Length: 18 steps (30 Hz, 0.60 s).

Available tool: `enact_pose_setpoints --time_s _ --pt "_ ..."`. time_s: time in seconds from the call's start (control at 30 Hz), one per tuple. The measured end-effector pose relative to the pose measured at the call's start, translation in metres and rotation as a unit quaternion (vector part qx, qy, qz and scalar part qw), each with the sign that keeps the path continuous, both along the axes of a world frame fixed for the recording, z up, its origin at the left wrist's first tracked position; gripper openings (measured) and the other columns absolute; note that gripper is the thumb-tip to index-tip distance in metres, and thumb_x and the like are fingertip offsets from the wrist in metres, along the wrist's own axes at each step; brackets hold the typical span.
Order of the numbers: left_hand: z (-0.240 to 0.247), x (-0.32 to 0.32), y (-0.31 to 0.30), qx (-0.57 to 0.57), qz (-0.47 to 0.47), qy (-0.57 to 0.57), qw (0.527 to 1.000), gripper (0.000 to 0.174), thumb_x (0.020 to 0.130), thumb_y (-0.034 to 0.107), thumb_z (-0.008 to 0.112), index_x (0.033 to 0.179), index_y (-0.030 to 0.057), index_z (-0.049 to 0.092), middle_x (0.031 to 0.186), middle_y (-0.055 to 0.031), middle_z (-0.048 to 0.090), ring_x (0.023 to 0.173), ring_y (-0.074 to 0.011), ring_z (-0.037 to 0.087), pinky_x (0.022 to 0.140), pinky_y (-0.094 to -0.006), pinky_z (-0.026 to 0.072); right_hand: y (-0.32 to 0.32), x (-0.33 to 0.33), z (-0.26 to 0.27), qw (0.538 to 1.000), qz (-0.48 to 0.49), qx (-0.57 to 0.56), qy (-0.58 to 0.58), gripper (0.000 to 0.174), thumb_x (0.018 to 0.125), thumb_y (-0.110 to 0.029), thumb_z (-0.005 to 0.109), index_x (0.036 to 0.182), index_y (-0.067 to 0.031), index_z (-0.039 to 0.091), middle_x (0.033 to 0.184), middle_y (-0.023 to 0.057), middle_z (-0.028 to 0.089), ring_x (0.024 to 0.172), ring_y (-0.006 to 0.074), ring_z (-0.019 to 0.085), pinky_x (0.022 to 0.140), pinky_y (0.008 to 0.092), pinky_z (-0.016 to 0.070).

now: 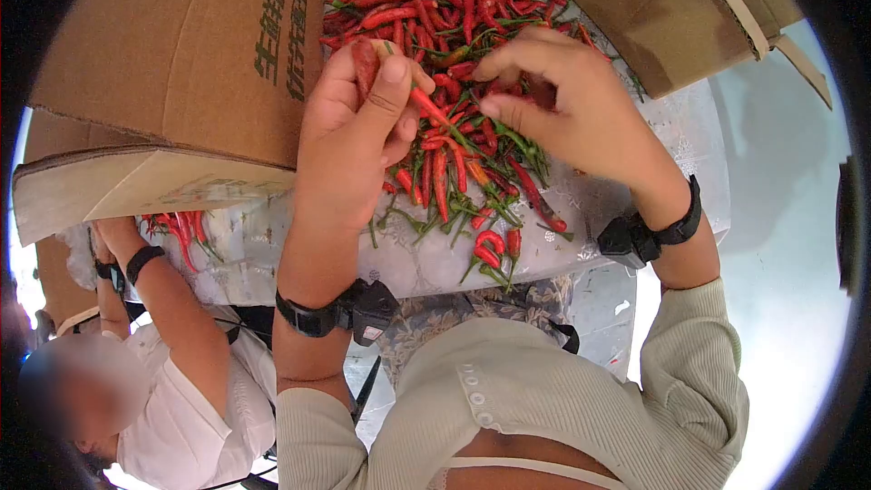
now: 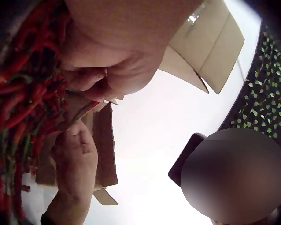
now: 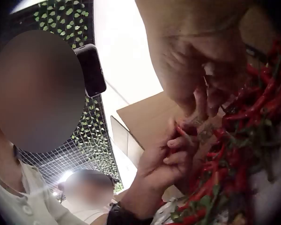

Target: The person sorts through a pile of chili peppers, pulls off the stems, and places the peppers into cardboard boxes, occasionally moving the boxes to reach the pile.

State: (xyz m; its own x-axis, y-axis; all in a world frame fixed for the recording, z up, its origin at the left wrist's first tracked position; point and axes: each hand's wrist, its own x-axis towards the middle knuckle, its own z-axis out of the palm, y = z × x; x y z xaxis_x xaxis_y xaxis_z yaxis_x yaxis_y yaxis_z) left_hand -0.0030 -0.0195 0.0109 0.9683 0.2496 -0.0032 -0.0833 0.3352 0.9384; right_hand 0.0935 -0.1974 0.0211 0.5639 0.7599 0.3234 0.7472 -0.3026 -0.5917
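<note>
In the head view, my left hand [image 1: 349, 122] is raised over a pile of red chili peppers [image 1: 435, 9]. It grips a dark red chili pepper [image 1: 366, 70] and a brighter red chili pepper [image 1: 426, 105] with a green stem, which points toward the other hand. My right hand [image 1: 576, 100] is over the pile's right side, its fingers bent and its thumb tip apart from the index tip. Red shows between its fingers, but I cannot tell if that is held. In the left wrist view a chili pepper [image 2: 86, 110] spans the space between both hands.
Cardboard boxes stand left [image 1: 172, 45] and right [image 1: 671, 18] of the pile. A patterned white cloth [image 1: 671, 145] covers the table. Two curled chili peppers [image 1: 490, 249] lie near its front edge. Another person [image 1: 181, 381] in white sits at the left beside more chili peppers [image 1: 186, 236].
</note>
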Motion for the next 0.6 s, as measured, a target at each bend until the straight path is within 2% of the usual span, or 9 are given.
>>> enact_pose_setpoints --time_s 0.03,0.1,0.13,0.23,0.27,0.37,0.47,0.57,0.6 --pt "0.000 0.000 -0.002 0.012 0.003 -0.002 1.000 0.015 0.092 0.023 0.055 0.094 0.0094 0.050 0.077 -0.0012 0.055 0.056 -0.0034 0.046 0.040 -0.0151 0.0303 0.000 -0.001 0.001 0.993 0.030 0.025 0.113 0.015 0.078 -0.016 0.067 0.086 -0.0040 0.063 0.076 0.0068 0.060 0.070 0.0181 0.057 0.063 0.0304 0.0455" --pt "-0.002 0.000 -0.005 0.022 -0.003 -0.002 1.000 0.015 0.091 0.023 0.057 0.093 0.0087 0.051 0.077 -0.0001 0.054 0.056 -0.0024 0.044 0.040 -0.0154 0.0304 0.004 -0.005 0.003 0.936 0.087 0.074 0.333 0.012 0.083 -0.011 0.064 0.090 -0.0013 0.062 0.081 0.0011 0.059 0.072 0.0070 0.052 0.066 0.0217 0.0430" --pt "-0.003 0.000 -0.007 0.027 -0.007 -0.001 1.000 0.015 0.091 0.022 0.057 0.093 0.0084 0.051 0.078 0.0005 0.053 0.056 -0.0019 0.044 0.040 -0.0155 0.0305 0.006 -0.009 0.001 0.905 0.128 0.111 0.391 0.013 0.083 -0.012 0.065 0.088 0.0002 0.061 0.085 0.0013 0.061 0.075 0.0071 0.053 0.068 0.0217 0.0441" --pt "-0.006 0.001 -0.013 0.018 -0.020 -0.019 0.999 0.015 0.090 0.021 0.058 0.094 0.0074 0.051 0.075 0.0014 0.052 0.056 -0.0012 0.043 0.041 -0.0155 0.0306 0.013 -0.011 -0.013 0.947 0.112 0.144 0.265 0.021 0.078 -0.019 0.070 0.086 -0.0013 0.062 0.075 0.0055 0.063 0.069 0.0110 0.057 0.062 0.0260 0.0448" --pt "-0.007 0.002 -0.014 0.019 -0.017 -0.022 0.999 0.015 0.090 0.021 0.058 0.093 0.0071 0.051 0.075 0.0015 0.052 0.055 -0.0014 0.043 0.041 -0.0156 0.0309 0.013 -0.013 -0.010 0.967 0.088 0.140 0.194 0.020 0.077 -0.019 0.071 0.084 -0.0016 0.062 0.075 0.0063 0.063 0.069 0.0130 0.058 0.062 0.0269 0.0452" --pt "-0.007 0.002 -0.014 0.026 -0.009 -0.033 0.999 0.015 0.090 0.020 0.058 0.092 0.0063 0.051 0.073 0.0019 0.051 0.053 -0.0020 0.042 0.041 -0.0161 0.0313 0.014 -0.013 -0.005 0.988 0.036 0.141 0.050 0.020 0.076 -0.018 0.071 0.081 -0.0009 0.061 0.074 0.0076 0.064 0.067 0.0145 0.059 0.062 0.0278 0.0456" --pt "-0.005 0.002 -0.013 0.047 -0.011 -0.043 0.998 0.015 0.090 0.019 0.058 0.091 0.0059 0.052 0.073 0.0022 0.051 0.053 -0.0027 0.041 0.043 -0.0167 0.0315 0.013 -0.010 -0.013 0.956 0.086 0.139 0.245 0.019 0.081 -0.018 0.070 0.086 -0.0019 0.060 0.078 0.0009 0.061 0.066 0.0065 0.052 0.059 0.0213 0.0428" --pt "-0.008 0.003 -0.012 0.113 0.000 -0.068 0.991 0.014 0.090 0.019 0.058 0.090 0.0057 0.052 0.074 0.0023 0.051 0.056 -0.0027 0.041 0.047 -0.0174 0.0326 0.011 -0.008 -0.010 0.937 0.097 0.090 0.324 0.022 0.083 -0.022 0.068 0.089 -0.0020 0.060 0.077 0.0003 0.061 0.063 0.0064 0.051 0.057 0.0207 0.0421" --pt "-0.010 0.003 -0.012 0.145 0.006 -0.084 0.986 0.014 0.090 0.019 0.059 0.090 0.0058 0.052 0.075 0.0023 0.050 0.057 -0.0028 0.041 0.049 -0.0177 0.0334 0.011 -0.009 -0.008 0.932 0.093 0.087 0.338 0.022 0.082 -0.022 0.068 0.088 -0.0016 0.061 0.077 0.0023 0.062 0.064 0.0093 0.054 0.059 0.0230 0.0438"
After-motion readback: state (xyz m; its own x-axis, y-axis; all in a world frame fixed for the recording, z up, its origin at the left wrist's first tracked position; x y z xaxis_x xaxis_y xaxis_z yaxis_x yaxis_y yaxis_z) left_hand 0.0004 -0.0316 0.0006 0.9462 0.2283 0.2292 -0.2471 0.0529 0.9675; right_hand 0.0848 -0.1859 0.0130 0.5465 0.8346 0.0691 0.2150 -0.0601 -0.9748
